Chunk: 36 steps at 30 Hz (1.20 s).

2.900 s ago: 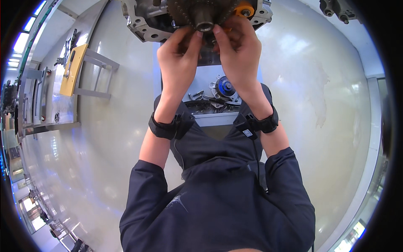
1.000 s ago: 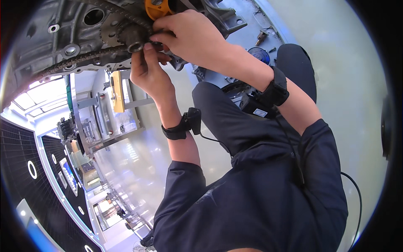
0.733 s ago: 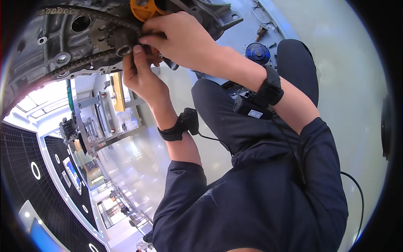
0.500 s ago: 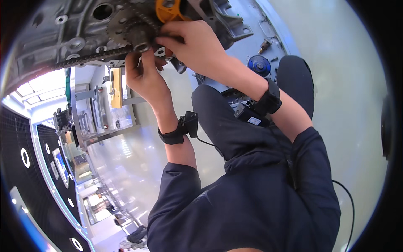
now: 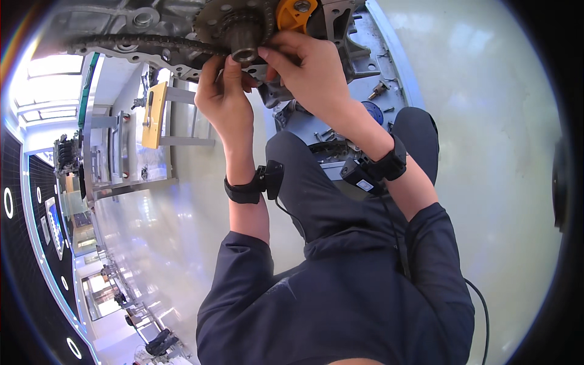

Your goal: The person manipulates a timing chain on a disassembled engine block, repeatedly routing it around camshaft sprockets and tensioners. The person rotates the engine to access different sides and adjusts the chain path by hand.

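A grey metal engine block point(image 5: 109, 21) fills the top left, with a dark timing chain point(image 5: 152, 41) running along its lower edge to a toothed sprocket point(image 5: 213, 18). A stubby round shaft end point(image 5: 244, 52) sticks out in front of the sprocket. My left hand point(image 5: 228, 100) is closed just below it, thumb up against the shaft end and fingers curled at the chain. From the right, my right hand point(image 5: 316, 73) pinches beside the same shaft, where the chain comes down. The fingertips partly hide what they grip.
An orange-yellow bracket point(image 5: 296, 13) is fixed right of the sprocket. Below the block lies a grey tray point(image 5: 395, 67) with bolts, a brass-coloured fitting point(image 5: 378, 90) and a blue round part point(image 5: 372, 111). A metal workbench point(image 5: 131, 140) stands to the left.
The view has shifted, so the engine block and both hands sit farther right in the picture. Both hands stay at the shaft and chain, with little change in grip.
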Motion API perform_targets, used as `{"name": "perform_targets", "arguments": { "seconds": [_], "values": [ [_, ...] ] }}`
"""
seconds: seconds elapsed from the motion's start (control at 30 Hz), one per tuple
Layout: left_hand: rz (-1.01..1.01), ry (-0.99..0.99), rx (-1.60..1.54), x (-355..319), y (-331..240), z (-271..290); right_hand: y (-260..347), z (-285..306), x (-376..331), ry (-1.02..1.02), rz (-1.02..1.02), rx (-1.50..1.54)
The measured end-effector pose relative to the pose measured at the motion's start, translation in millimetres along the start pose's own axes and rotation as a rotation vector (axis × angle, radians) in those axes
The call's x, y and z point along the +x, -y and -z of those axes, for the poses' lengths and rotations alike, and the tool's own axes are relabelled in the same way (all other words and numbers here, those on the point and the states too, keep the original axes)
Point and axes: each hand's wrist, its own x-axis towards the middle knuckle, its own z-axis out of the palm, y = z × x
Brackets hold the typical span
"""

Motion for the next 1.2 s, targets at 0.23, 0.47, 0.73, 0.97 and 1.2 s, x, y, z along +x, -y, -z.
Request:
{"name": "perform_targets", "arguments": {
  "seconds": [0.23,0.47,0.73,0.97,1.2],
  "values": [
    [0.01,0.002,-0.073,-0.7,-2.0,-2.4,-4.9,-11.6,-2.2,-0.064,-0.025,0.131],
    [-0.021,0.034,0.113,2.1,-12.1,-2.1,0.4,-6.5,-3.1,-0.125,0.002,-0.084],
    [-0.041,0.086,0.227,8.0,-15.3,3.4,-4.3,-2.9,-1.7,-0.092,-0.054,0.005],
    [-0.008,0.111,0.166,12.1,-17.4,9.2,5.9,5.8,3.0,-0.015,0.024,-0.182],
    [-0.07,-0.007,0.162,8.9,-32.6,10.1,7.8,13.7,1.2,-0.016,0.139,-0.472]
  ]
}}
